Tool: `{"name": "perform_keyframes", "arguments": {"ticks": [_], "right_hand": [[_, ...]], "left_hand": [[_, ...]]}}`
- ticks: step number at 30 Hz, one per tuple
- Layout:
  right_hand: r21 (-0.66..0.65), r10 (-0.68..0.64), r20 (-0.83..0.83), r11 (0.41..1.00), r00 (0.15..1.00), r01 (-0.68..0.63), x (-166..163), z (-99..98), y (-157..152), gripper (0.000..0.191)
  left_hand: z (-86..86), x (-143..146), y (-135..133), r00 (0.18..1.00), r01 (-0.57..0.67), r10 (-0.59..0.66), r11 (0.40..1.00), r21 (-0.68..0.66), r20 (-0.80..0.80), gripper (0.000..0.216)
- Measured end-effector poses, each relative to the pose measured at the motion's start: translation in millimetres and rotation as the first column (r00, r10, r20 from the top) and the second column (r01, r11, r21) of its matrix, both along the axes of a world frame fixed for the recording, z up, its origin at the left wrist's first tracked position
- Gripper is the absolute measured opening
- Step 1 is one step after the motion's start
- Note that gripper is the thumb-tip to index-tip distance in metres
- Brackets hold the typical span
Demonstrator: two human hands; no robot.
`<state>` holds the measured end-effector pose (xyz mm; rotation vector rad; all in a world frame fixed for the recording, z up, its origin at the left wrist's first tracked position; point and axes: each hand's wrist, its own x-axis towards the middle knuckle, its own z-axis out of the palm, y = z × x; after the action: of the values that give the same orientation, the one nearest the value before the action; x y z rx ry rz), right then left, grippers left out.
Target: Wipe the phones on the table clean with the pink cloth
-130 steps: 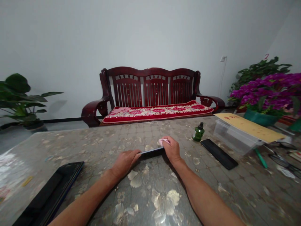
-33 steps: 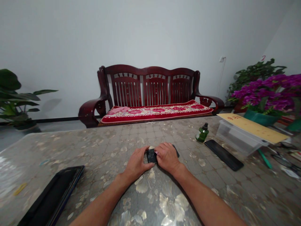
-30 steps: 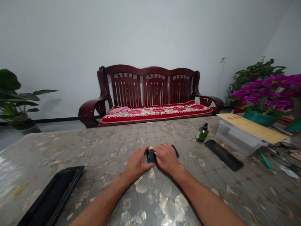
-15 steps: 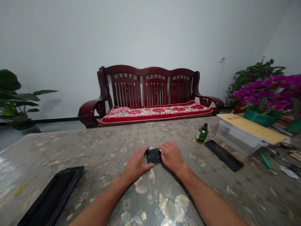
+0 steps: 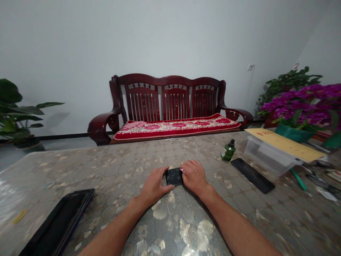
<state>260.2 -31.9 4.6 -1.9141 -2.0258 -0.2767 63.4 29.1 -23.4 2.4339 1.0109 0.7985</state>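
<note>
A small, flat, black rectangular object [image 5: 174,176] with a speckled surface lies on the patterned tablecloth between my hands. My left hand [image 5: 155,185] grips its left side, with the thumb along the near edge and the fingers at the far corner. At the right end, my right hand [image 5: 194,177] is closed, its fingers curled and pressed against the object. A pale pink bit [image 5: 182,170] peeks out by the right index finger; most of it is hidden in that hand, so its kind cannot be made out.
Right of my hands are a green bottle [image 5: 228,150], a black phone-like slab [image 5: 252,175] and a clear plastic box [image 5: 266,154] under a yellow sheet [image 5: 285,144]. A black case [image 5: 58,222] lies at left, near a yellow strip [image 5: 20,216]. Beyond the table stands a wooden bench [image 5: 176,96].
Both hands keep nearly the same hold on the black object. The view has shifted very slightly; nothing else visibly moved.
</note>
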Motion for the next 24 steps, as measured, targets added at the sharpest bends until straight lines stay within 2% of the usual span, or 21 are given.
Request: {"name": "perform_keyframes", "arguments": {"ticks": [7, 9, 13, 16, 24], "right_hand": [[-0.002, 0.187, -0.035, 0.982, 0.982, -0.188, -8, -3.7, -2, 0.016], [-0.002, 0.161, -0.037, 0.987, 0.986, -0.161, -7, -3.8, -1, 0.016], [0.006, -0.013, -0.02, 1.0, 1.0, 0.013, 3, -1.5, 2, 0.012], [0.007, -0.087, -0.007, 0.996, 0.996, 0.087, 10, -0.4, 3, 0.013], [-0.015, 0.024, -0.061, 1.0, 0.998, -0.025, 3, -5.3, 3, 0.018]], "left_hand": [[-0.7, 0, 0, 1.0, 0.004, -0.004, 1.0, -0.007, -0.016, 0.061], [0.0, 0, 0, 1.0, 0.006, -0.006, 1.0, -0.003, -0.025, 0.061], [2.2, 0, -1, 1.0, 0.005, -0.005, 1.0, -0.004, -0.025, 0.058], [2.8, -1, -1, 0.999, 0.005, -0.005, 1.0, -0.007, -0.033, 0.057], [6.4, 0, -4, 0.994, 0.091, -0.087, 0.994, 0.056, -0.058, 0.046]]}}
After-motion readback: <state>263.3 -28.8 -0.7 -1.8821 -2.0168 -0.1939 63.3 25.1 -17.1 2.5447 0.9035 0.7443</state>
